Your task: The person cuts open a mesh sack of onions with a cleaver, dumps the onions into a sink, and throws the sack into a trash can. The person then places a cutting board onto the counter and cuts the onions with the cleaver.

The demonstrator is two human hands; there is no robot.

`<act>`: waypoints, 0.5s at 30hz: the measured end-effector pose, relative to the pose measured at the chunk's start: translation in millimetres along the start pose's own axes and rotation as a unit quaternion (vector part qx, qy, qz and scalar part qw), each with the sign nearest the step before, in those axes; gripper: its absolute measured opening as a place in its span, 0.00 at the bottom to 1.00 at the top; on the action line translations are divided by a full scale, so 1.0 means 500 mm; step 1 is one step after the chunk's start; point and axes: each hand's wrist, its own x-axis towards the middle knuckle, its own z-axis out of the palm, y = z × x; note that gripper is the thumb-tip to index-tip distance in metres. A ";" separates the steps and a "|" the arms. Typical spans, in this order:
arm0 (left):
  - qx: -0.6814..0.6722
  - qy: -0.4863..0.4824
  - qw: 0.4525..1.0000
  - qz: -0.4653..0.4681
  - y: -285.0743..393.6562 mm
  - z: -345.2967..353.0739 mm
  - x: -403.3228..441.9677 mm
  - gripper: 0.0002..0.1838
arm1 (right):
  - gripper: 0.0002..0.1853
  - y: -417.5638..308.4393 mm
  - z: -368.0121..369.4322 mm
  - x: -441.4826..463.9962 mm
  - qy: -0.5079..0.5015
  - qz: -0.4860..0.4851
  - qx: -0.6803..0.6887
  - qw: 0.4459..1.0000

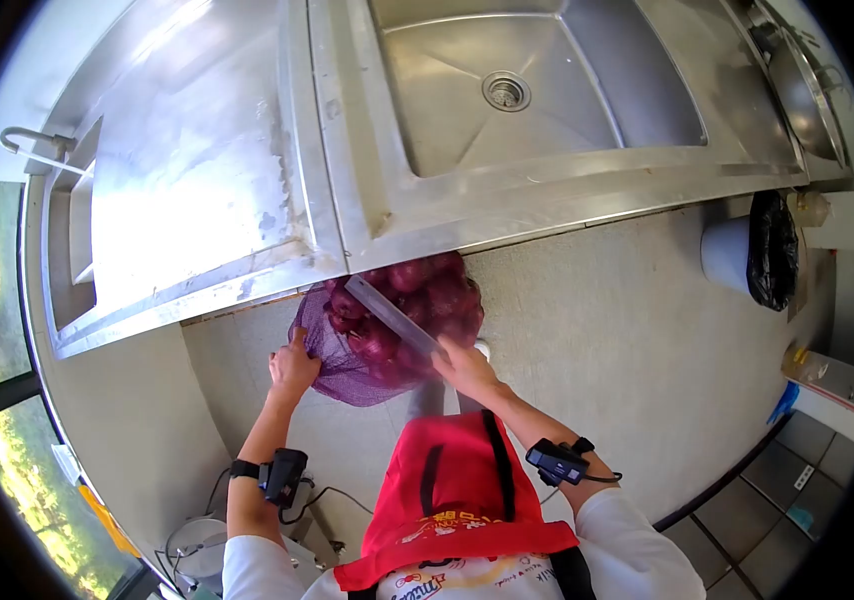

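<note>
A purple mesh bag (355, 384) full of red onions (409, 276) sits on the floor against the front of the metal counter. My left hand (293, 366) is closed on the loose netting at the bag's left side. In my right hand (465, 369) is a kitchen knife (393, 315) with a broad blade, gripped by its handle. The blade lies slantwise over the onions, its tip toward the counter edge. Whether it touches the netting, I cannot tell. My right fingers cover most of the handle.
Above the bag runs a steel counter (187, 170) with a sink (447, 130). A bin (727, 255) with a black liner stands to the right. Metal bowls (802, 95) rest at the counter's far right. At lower left are a round container (197, 545) and cables.
</note>
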 end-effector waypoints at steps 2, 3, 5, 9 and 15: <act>0.038 -0.050 0.997 -0.042 0.007 -0.001 0.013 0.27 | 0.14 -0.006 0.018 0.036 -0.030 -0.009 -0.052 0.998; 0.042 -0.072 0.996 -0.037 -0.006 0.008 0.025 0.26 | 0.14 -0.013 0.027 0.054 -0.046 -0.014 -0.078 0.996; 0.046 -0.119 0.991 -0.028 -0.034 0.047 0.056 0.22 | 0.14 -0.029 0.045 0.081 -0.054 -0.037 -0.092 0.994; -0.140 -0.032 0.987 -0.079 -0.080 0.050 0.059 0.18 | 0.14 -0.061 0.087 0.135 -0.080 -0.040 -0.095 0.991; -0.352 0.012 0.932 -0.089 -0.120 0.075 0.057 0.18 | 0.18 -0.074 0.145 0.218 -0.190 -0.017 -0.162 0.968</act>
